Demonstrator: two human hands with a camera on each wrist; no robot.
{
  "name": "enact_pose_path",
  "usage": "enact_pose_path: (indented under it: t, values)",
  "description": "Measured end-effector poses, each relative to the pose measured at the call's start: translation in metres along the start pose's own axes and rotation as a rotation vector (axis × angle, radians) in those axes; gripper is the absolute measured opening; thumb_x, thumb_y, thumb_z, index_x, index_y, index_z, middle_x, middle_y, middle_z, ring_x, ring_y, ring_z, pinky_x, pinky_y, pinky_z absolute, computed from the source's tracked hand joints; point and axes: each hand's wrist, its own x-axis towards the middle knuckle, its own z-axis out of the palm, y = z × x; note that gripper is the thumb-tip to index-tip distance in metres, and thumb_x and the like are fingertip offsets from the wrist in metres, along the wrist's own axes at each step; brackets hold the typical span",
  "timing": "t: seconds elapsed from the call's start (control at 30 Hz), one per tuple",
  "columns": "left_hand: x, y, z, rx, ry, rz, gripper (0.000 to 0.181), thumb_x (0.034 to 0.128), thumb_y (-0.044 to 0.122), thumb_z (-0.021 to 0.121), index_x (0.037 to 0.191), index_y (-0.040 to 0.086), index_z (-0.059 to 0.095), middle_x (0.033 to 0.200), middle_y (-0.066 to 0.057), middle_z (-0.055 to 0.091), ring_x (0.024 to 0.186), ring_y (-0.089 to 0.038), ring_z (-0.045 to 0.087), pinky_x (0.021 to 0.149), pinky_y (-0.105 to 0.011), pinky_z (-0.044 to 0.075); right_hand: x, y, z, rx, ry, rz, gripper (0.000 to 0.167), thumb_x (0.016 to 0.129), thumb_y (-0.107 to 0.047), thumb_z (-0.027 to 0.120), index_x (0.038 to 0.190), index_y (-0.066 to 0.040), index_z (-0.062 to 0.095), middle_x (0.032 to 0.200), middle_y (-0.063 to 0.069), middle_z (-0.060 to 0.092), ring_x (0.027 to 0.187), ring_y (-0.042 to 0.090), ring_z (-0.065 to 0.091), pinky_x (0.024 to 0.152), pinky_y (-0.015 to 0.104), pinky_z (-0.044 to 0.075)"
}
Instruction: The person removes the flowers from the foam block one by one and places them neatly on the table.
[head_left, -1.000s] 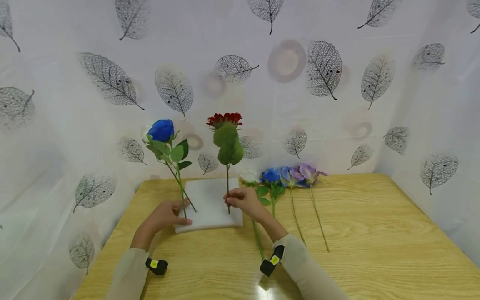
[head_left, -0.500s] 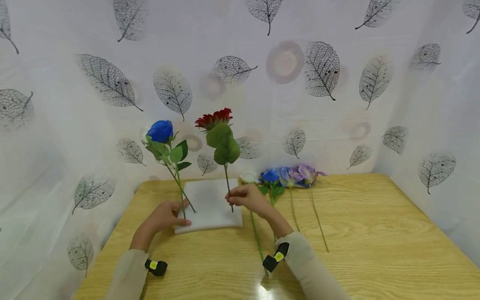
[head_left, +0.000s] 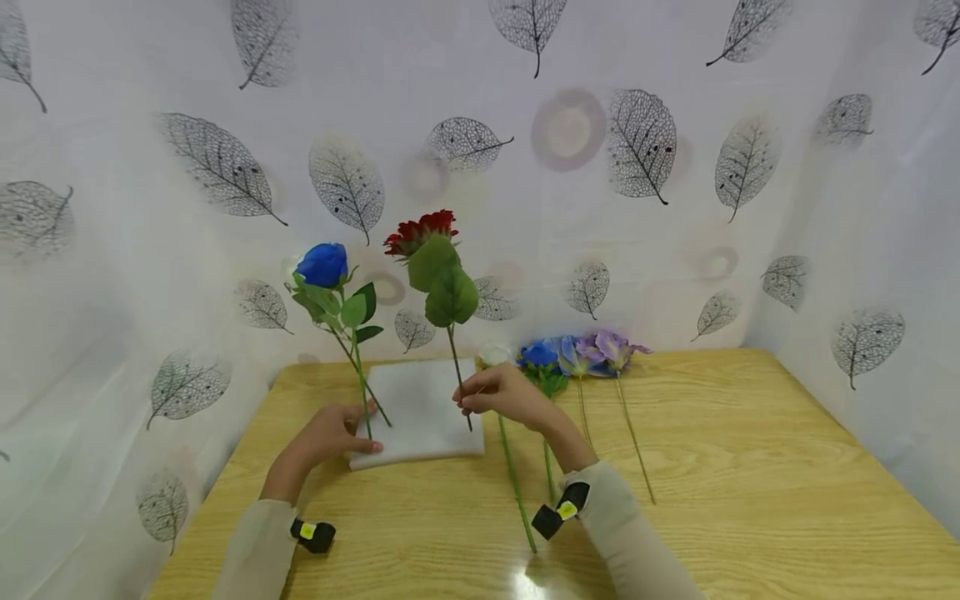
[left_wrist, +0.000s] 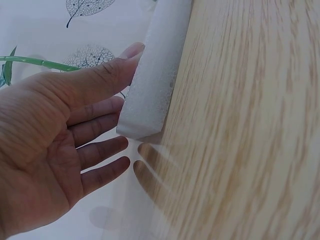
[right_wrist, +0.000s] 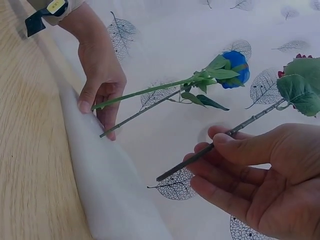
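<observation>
My right hand [head_left: 510, 397] pinches the stem of a red artificial flower [head_left: 423, 232] between thumb and fingers. Two green leaves sit below its bloom, which leans left above a white foam block [head_left: 423, 408]. In the right wrist view, the bare stem end [right_wrist: 172, 172] appears apart from the foam. The left hand [head_left: 326, 435] grips the foam's left edge, thumb in front. Two stems stand up from the foam beside that hand: a blue rose [head_left: 322, 265] and, mostly hidden behind it, a flower with a whitish bloom.
Right of the foam several flowers lie on the wooden table [head_left: 720, 467]: a white rose [head_left: 497, 354], a blue rose [head_left: 538, 353], a blue-violet flower [head_left: 576, 357] and a purple one [head_left: 613, 348]. A leaf-printed curtain [head_left: 555, 208] surrounds the table's back and sides.
The red flower has tilted so its bloom moved left and slightly up, while the right hand shifted slightly right. The left hand and foam have stayed in place.
</observation>
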Motion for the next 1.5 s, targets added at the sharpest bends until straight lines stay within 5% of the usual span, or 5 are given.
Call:
enact_pose_path:
  t: [0.27, 0.93, 1.13, 1.33, 1.5]
  values:
    - [-0.003, 0.004, 0.002, 0.008, 0.000, -0.025, 0.076, 0.0772, 0.033, 0.090, 0.141, 0.005, 0.059, 0.079, -0.003, 0.047, 0.078, -0.019, 0.044, 0.066, -0.032, 0.035, -0.010, -0.007, -0.013, -0.031, -0.020, -0.012, 0.022, 0.099, -0.008, 0.065, 0.116, 0.004, 0.073, 0.112, 0.026, 0.074, 0.100, 0.030, 0.074, 0.090, 0.039, 0.061]
    - [0.001, -0.003, 0.000, 0.043, -0.002, -0.003, 0.082, 0.0761, 0.040, 0.089, 0.143, 0.006, 0.057, 0.092, -0.006, 0.061, 0.086, -0.020, 0.048, 0.073, -0.032, 0.040, -0.056, -0.006, -0.066, -0.113, -0.059, 0.063, 0.026, 0.100, -0.009, 0.064, 0.122, 0.004, 0.071, 0.117, 0.022, 0.074, 0.108, 0.036, 0.072, 0.093, 0.050, 0.059]
    - [-0.002, -0.001, 0.001, 0.030, 0.001, -0.001, 0.081, 0.0758, 0.039, 0.090, 0.142, 0.005, 0.057, 0.096, -0.008, 0.064, 0.086, -0.020, 0.048, 0.073, -0.031, 0.041, -0.076, 0.004, -0.082, -0.198, -0.069, 0.061, 0.023, 0.100, -0.010, 0.064, 0.118, 0.000, 0.074, 0.116, 0.018, 0.075, 0.102, 0.022, 0.073, 0.089, 0.049, 0.060]
    - [-0.002, 0.001, -0.001, 0.041, -0.003, -0.011, 0.082, 0.0762, 0.040, 0.089, 0.143, 0.006, 0.057, 0.101, -0.011, 0.065, 0.089, -0.022, 0.049, 0.076, -0.033, 0.042, -0.101, 0.015, -0.099, -0.222, -0.059, 0.105, 0.024, 0.100, -0.011, 0.065, 0.119, 0.002, 0.074, 0.111, 0.025, 0.074, 0.097, 0.021, 0.074, 0.088, 0.054, 0.059]
    - [-0.002, 0.002, -0.002, 0.048, -0.010, -0.019, 0.083, 0.0762, 0.042, 0.089, 0.143, 0.005, 0.057, 0.114, -0.017, 0.068, 0.093, -0.025, 0.053, 0.080, -0.036, 0.047, -0.123, 0.022, -0.114, -0.253, -0.031, 0.177, 0.029, 0.099, -0.014, 0.066, 0.120, 0.005, 0.072, 0.115, 0.031, 0.071, 0.095, 0.020, 0.074, 0.087, 0.046, 0.061]
